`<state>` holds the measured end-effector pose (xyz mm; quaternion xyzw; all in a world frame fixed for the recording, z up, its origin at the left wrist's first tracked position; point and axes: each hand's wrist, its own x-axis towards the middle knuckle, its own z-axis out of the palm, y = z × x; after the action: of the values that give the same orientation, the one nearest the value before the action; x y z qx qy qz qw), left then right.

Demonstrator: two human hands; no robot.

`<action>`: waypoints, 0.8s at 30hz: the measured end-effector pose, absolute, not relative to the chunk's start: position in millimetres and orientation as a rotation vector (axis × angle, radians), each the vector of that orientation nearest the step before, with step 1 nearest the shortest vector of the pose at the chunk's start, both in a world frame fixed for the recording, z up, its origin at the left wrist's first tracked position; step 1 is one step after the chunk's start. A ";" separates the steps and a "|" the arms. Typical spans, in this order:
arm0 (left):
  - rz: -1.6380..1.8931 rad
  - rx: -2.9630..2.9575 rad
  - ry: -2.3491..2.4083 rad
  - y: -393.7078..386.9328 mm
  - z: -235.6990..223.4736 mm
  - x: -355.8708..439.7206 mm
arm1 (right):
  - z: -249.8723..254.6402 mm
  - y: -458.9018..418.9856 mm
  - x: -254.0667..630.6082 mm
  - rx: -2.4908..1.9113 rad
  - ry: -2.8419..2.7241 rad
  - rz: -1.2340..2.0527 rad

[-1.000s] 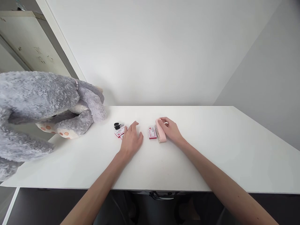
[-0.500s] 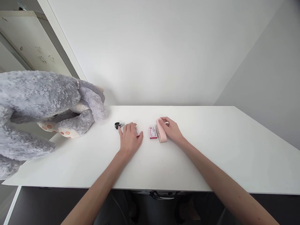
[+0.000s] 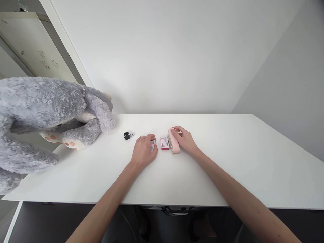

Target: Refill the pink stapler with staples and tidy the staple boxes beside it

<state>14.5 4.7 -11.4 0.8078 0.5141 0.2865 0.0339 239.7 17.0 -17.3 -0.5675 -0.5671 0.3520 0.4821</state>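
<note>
My left hand (image 3: 143, 150) is closed around a small red-and-white box (image 3: 152, 144) lying on the white table, its fingers covering the left part. Just to the right sits a second red-and-white box (image 3: 165, 143), flat on the tabletop with its label up. Beside that one stands a pink stapler (image 3: 174, 141), its long side close to the box. My right hand (image 3: 185, 139) grips the stapler from the right, thumb on its top. Left of my left hand, a small black item with metal parts (image 3: 128, 135), perhaps a key, rests on the table.
A large grey plush toy (image 3: 45, 104) occupies the left end of the white table (image 3: 217, 168). A white wall (image 3: 162, 60) rises behind the table's back edge. Cables (image 3: 174, 212) hang below the front edge.
My left hand has slid right with the first box, bringing it closer to the second box and uncovering the black item. My right hand and the stapler stay nearly still.
</note>
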 end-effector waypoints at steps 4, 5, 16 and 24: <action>0.921 2.503 1.692 6.0 -14.3 13.3 | -16.3 15.6 239.7 -1.379 -1.384 0.863; 0.922 2.487 1.726 6.5 -15.1 12.8 | -16.1 15.4 239.8 -1.376 -1.385 0.864; 0.792 2.383 1.717 2.8 -7.9 13.9 | -15.6 16.1 240.2 -1.374 -1.399 0.870; 0.904 2.471 1.837 7.3 -15.0 11.4 | -15.5 15.6 240.6 -1.369 -1.399 0.875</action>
<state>11.4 7.3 -15.0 0.7696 0.5721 0.2815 -0.0337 240.6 15.6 -15.5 -0.5607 -0.5731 0.3584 0.4782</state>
